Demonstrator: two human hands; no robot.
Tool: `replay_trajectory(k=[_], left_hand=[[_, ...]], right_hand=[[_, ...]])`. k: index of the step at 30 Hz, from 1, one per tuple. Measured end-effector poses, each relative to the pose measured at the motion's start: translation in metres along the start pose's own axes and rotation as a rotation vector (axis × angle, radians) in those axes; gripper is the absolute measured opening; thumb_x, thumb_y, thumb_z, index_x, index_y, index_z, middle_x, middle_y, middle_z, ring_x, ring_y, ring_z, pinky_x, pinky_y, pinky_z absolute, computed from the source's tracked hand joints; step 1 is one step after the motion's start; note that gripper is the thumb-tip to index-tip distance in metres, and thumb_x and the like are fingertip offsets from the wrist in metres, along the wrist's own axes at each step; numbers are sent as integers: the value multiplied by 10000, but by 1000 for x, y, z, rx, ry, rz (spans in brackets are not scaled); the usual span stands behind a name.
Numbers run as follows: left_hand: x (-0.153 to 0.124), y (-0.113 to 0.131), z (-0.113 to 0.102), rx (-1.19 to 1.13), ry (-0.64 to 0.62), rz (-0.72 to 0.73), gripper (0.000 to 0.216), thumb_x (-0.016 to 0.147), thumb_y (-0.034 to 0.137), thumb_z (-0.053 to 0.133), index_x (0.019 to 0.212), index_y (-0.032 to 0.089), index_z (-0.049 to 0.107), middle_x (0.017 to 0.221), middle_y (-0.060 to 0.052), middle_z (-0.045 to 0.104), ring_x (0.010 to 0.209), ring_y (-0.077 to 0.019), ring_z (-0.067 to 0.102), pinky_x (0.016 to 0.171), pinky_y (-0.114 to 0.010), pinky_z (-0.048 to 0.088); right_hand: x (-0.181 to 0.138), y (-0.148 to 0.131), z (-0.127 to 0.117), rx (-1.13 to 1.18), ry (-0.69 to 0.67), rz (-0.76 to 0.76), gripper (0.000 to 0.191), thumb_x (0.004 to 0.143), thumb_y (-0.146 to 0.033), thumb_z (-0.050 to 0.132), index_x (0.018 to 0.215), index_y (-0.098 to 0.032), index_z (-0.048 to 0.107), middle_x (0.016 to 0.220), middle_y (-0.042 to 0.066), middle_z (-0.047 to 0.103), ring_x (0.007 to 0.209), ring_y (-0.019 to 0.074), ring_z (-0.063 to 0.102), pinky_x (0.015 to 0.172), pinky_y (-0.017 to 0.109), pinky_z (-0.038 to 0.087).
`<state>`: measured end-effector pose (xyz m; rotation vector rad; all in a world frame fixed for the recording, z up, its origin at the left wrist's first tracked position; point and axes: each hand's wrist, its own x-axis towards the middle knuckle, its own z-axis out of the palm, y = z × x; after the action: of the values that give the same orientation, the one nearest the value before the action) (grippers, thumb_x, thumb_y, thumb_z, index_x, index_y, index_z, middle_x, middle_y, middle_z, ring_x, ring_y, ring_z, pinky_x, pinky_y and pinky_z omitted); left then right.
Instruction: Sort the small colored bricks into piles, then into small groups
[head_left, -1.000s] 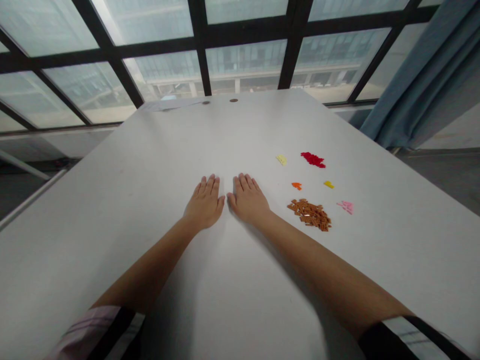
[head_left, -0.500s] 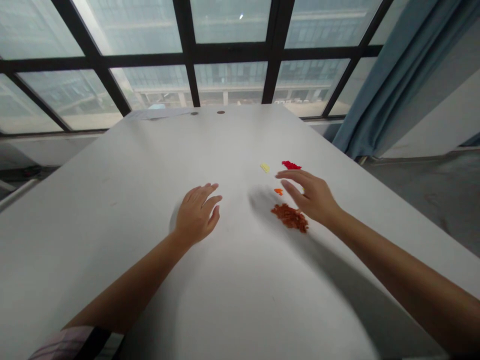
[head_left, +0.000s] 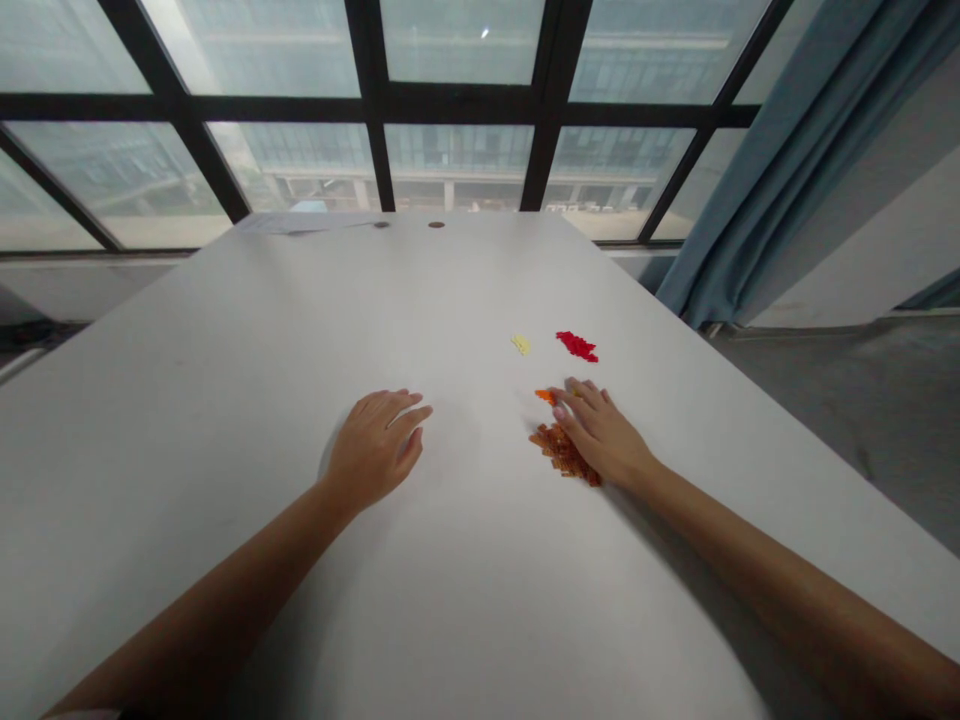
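My left hand (head_left: pixel 377 445) rests on the white table (head_left: pixel 420 600), fingers stretched and slightly apart, with nothing in it. My right hand (head_left: pixel 600 430) is down among small coloured pieces, its fingers extended and the thumb a little apart from the forefinger. The forefinger and thumb tips are beside the small orange pieces (head_left: pixel 545 396), partly covering them. Just under the thumb and palm lies a pile of brown translucent pieces (head_left: pixel 564 457), its right side hidden by the hand. A bit of yellow (head_left: pixel 576 392) shows between the fingers.
Beyond my right hand lie a red cluster of small pieces (head_left: pixel 577 346) and a pale yellow cluster (head_left: pixel 520 345). At the far edge are a white sheet (head_left: pixel 292 224) and two dark round spots (head_left: pixel 436 225). A window and a blue curtain (head_left: pixel 739 220) stand behind.
My right hand has come down and nearer, from above the pieces to the orange ones and the brown pile. My left hand stays much the same; the view has shifted slightly.
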<state>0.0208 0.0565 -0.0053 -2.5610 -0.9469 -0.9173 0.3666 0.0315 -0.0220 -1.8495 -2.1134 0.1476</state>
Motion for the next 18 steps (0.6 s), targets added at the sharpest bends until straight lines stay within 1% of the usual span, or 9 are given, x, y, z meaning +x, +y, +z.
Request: replay_trajectory(k=[2,5,7,9,10,12,15,16,18], left_hand=[[1,0,1,-8,-2,0,257,931,153,516,1152,168,647,1154,-110,729,1087,-271,667,940,-478,540],[2,1,3,-16,-8,15,259,932,155,517,1157,167,643,1154,-110,729,1082,-271,668,941,-478,540],[2,2,4,-15,-17,23,255,933,153,517,1154,166,643,1157,-109,728,1082,-271,667,948,-476,538],[1,2,3,-16,-23,19,254,935,153,514,1155,164,640,1160,-109,726,1089,-271,664,954,-473,536],[0,2,3,-20,-24,16,252,937,153,511,1154,164,639,1160,-110,725,1096,-270,662,957,-471,535],[-1,3,2,-32,-29,16,247,943,156,501,1149,165,638,1163,-110,723,1109,-265,658,965,-468,534],[-1,4,2,-42,-41,34,242,952,159,486,1140,166,637,1174,-108,722,1124,-262,653,981,-470,530],[-1,4,3,-42,-46,40,240,952,159,485,1138,165,637,1177,-108,722,1127,-263,653,983,-472,530],[-1,4,4,-47,-54,48,236,950,156,488,1133,163,637,1176,-105,723,1130,-265,653,985,-474,531]], right_hand=[[2,-17,9,32,11,-68,633,998,-609,258,1373,-217,584,1506,147,501,1460,355,353,1177,613,278],[2,-50,23,81,30,-132,613,1013,-568,267,1370,-182,581,1502,165,502,1460,333,361,1182,582,294],[3,-69,28,118,43,-170,594,1024,-544,261,1373,-180,575,1495,150,516,1457,285,376,1194,523,309],[10,-77,27,156,70,-182,570,1029,-537,257,1381,-211,565,1490,112,532,1433,238,419,1174,457,366],[16,-74,23,172,91,-172,558,1032,-534,253,1382,-230,562,1488,95,538,1410,225,452,1152,435,399],[33,-54,13,188,154,-116,533,1036,-525,250,1361,-259,576,1484,81,542,1355,235,515,1121,446,432],[68,-2,-5,169,235,-9,461,1035,-484,317,1257,-238,639,1399,112,597,1313,276,537,1104,486,433],[79,17,-10,157,247,30,411,1037,-448,354,1229,-233,646,1355,123,613,1252,268,574,1057,481,472],[99,47,-15,132,241,80,316,975,-400,563,1242,-238,615,1322,103,597,1087,215,616,919,443,549]])
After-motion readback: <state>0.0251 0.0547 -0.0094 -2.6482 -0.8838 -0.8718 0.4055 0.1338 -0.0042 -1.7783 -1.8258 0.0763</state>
